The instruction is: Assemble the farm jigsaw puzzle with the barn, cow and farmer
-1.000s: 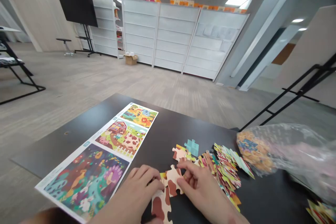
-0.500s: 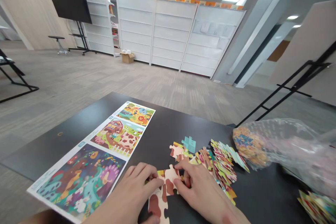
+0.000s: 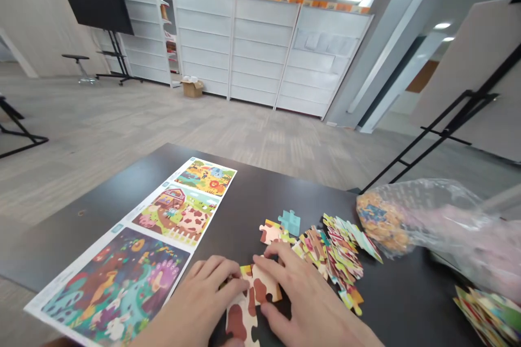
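Observation:
A small group of joined jigsaw puzzle pieces point(image 3: 240, 319), cream with brown cow patches, lies on the black table. My left hand point(image 3: 205, 290) is closed over its left side, curled fingers and thumb against the pieces. On the right of the group, a brown-patched puzzle piece point(image 3: 264, 286) sits between the index finger and thumb of my right hand point(image 3: 299, 290), fingertips at its top edge. Whether its tab is fully locked in, I cannot tell. Just beyond my right hand are a loose pink-and-green piece point(image 3: 271, 232) and a teal piece point(image 3: 290, 222).
A heap of loose puzzle pieces point(image 3: 340, 252) lies right of my right hand. Farther right are a clear plastic bag point(image 3: 431, 211) with pieces and another stack of pieces point(image 3: 488, 312). A printed picture sheet point(image 3: 128, 223) with three scenes lies on the left of the table point(image 3: 244, 200).
My right hand's fingers have shifted left and stretched out over the upper edge of the patched piece. My left hand stays on the group. The whole view has moved slightly.

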Demonstrator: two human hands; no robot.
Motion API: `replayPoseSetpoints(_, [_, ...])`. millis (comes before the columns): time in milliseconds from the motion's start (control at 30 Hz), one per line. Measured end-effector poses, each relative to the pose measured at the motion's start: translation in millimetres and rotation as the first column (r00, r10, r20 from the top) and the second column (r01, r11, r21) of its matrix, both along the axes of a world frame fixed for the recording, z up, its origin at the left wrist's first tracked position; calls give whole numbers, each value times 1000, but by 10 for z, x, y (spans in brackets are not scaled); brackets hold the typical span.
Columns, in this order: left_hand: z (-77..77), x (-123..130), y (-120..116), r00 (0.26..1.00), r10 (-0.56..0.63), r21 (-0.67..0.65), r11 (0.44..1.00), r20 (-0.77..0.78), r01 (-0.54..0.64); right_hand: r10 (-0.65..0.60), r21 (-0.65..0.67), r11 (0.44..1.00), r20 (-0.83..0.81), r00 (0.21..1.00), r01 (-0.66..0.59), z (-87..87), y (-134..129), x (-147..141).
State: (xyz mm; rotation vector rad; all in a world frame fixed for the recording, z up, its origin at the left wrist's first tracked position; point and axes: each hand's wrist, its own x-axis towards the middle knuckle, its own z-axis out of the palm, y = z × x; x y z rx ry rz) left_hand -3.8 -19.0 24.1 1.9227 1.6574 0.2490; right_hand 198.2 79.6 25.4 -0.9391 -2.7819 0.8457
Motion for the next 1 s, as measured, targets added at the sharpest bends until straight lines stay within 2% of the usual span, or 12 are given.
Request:
replayPoseSetpoints(233, [-90, -41, -56, 999, 15, 147, 989, 38, -20, -10, -87, 996, 18, 1000, 11, -1, 69, 81])
replayPoseSetpoints(433, [-82, -47, -90, 999, 15, 162, 987, 48, -22, 100, -92, 992, 100, 990, -91, 51, 88, 149])
replayPoseSetpoints(667, [-60, -23, -43, 999, 41, 65, 997, 28, -43, 97, -28, 995, 10, 995, -96, 136, 106, 134])
replayPoseSetpoints(867, [34, 25, -21, 995, 81, -21, 997, 51, -80, -28, -38, 999, 52, 998, 30, 92, 144, 122])
replayPoseSetpoints(1000, [59, 28, -34, 989, 125, -70, 990, 75, -120, -71, -17, 997, 82, 994, 72, 71, 130, 84])
